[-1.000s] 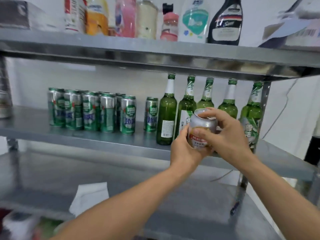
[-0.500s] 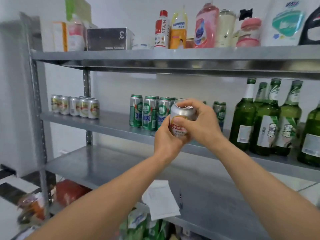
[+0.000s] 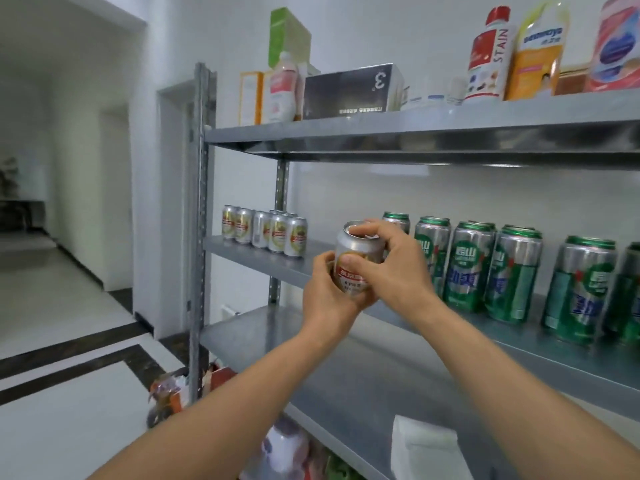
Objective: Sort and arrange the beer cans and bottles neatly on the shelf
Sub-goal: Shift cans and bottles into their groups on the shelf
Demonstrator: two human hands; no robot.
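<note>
Both hands hold one short silver can with a red band (image 3: pixel 358 259) upright in front of the middle metal shelf (image 3: pixel 311 265). My left hand (image 3: pixel 329 296) cups its lower side and base. My right hand (image 3: pixel 393 268) wraps it from the right, fingers over the rim. Several matching short silver cans (image 3: pixel 265 230) stand grouped at the shelf's left end. To the right, several tall green cans (image 3: pixel 512 271) stand in a row; the hands hide part of the nearest one. No green bottles are in view.
The top shelf (image 3: pixel 415 129) carries boxes and cleaning bottles. A lower shelf (image 3: pixel 311 341) has a white paper packet (image 3: pixel 426 445) at its front. Bags and packets lie under it by the left upright post (image 3: pixel 199 237). Tiled floor spreads out on the left.
The view has swung left along the shelf: the green bottles have left the frame and the short silver cans at the left end are now near. Both hands carried the can leftward.
</note>
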